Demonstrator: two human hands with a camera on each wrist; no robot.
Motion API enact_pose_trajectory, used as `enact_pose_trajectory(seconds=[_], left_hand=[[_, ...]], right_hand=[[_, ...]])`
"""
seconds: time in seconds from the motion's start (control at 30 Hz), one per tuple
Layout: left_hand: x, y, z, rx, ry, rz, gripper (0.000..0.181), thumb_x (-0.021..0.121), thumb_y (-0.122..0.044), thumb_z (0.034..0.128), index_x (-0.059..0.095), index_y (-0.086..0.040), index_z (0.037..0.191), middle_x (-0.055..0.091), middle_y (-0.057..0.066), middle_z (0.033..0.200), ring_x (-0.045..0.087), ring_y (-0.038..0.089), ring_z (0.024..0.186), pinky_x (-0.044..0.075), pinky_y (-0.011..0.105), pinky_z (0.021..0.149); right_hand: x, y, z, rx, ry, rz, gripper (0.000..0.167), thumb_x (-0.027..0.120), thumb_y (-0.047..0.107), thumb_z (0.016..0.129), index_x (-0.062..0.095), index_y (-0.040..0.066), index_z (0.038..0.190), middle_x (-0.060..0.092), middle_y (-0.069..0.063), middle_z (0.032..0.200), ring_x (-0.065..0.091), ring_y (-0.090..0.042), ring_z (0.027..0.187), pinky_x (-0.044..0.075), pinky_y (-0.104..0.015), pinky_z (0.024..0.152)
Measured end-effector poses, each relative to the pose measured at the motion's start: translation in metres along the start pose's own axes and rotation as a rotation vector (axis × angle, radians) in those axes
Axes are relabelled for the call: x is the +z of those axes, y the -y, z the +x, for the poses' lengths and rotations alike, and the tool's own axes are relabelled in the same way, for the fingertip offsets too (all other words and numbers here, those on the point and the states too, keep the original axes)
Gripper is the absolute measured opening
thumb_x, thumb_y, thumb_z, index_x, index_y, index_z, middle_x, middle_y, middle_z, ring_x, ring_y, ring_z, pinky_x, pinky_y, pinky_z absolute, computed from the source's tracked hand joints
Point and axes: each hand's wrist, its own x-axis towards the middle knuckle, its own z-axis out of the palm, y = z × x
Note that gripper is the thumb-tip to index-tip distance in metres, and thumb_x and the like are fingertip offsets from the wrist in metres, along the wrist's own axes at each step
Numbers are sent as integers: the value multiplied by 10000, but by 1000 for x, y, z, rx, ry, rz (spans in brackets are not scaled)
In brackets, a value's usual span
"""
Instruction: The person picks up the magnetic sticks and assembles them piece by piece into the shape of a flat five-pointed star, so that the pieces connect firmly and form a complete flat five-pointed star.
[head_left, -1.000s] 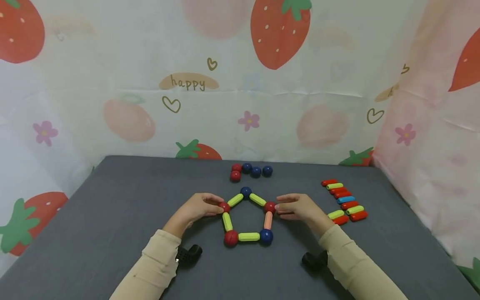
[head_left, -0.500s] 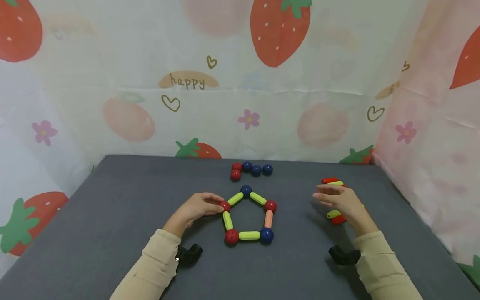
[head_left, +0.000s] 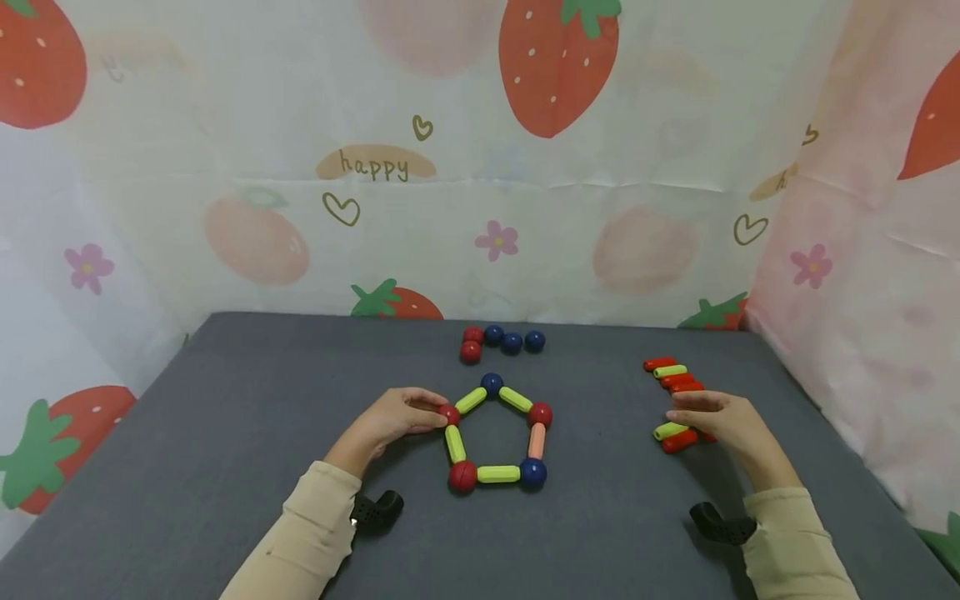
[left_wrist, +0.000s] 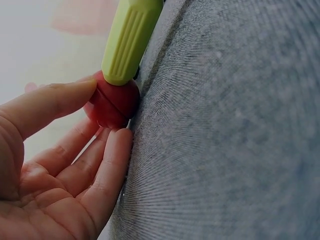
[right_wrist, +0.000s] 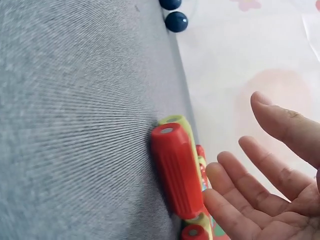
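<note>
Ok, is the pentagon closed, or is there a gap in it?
Closed: the head view shows five sticks and five balls linked all round, no gap visible. The left hand pinches one red ball.

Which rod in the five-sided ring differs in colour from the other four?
The salmon-pink rod, joining the upper-right red ball to the lower-right blue ball; the other four rods are all yellow-green.

red ball (left_wrist: 114, 104): smooth plastic look, soft sheen | yellow-green rod (left_wrist: 131, 45): matt plastic look, grooved | red rod (right_wrist: 177, 172): ribbed plastic look, faint shine; end disc (right_wrist: 166, 130) metal-like | blue balls (right_wrist: 176, 22): smooth, glossy | table (right_wrist: 75, 125): matt ribbed cloth | backdrop (head_left: 540, 208): creased printed cloth | sleeve (head_left: 303, 521): matt cloth | wrist mount (head_left: 378, 510): black plastic look
</note>
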Motion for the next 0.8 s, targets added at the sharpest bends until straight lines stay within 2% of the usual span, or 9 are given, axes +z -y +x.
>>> enact_pose_trajectory(seconds=[0.27, 0.5, 0.63, 0.8], left_hand=[[1, -1, -1, -6, -3, -4, 367, 717, -154, 915, 656, -16, 1249, 678, 144, 1224, 667, 144, 1008, 557, 359, 966], [1, -1, -2, -6, -16, 12, 360, 715, -149, 913, 660, -17, 1244, 683, 137, 1209, 666, 145, 1005, 558, 359, 960], [1, 0, -2, -6, -13, 23, 353, 712, -146, 914, 664, -15, 1238, 690, 130, 1195, 665, 134, 988, 562, 350, 949], [2, -1, -1, 2, -15, 20, 350, 711, -143, 914, 666, -12, 1235, 692, 130, 1189, 667, 134, 985, 563, 353, 946]], right_hand=[[1, -4, 2, -19, -14, -57, 676, 718, 384, 909, 513, -15, 1415, 440, -269, 1504, 336, -439, 1410, 325, -605, 1116], [4, -8, 7, -47, 28, -121, 617, 756, 337, 883, 579, -8, 1362, 555, -250, 1409, 422, -444, 1340, 410, -570, 1051], [7, -9, 9, -29, 36, -110, 593, 774, 309, 867, 602, -4, 1341, 585, -240, 1380, 403, -441, 1352, 380, -585, 1071], [6, -8, 10, -10, 21, -143, 566, 761, 324, 875, 620, 9, 1324, 521, -269, 1433, 336, -471, 1387, 320, -639, 1098]])
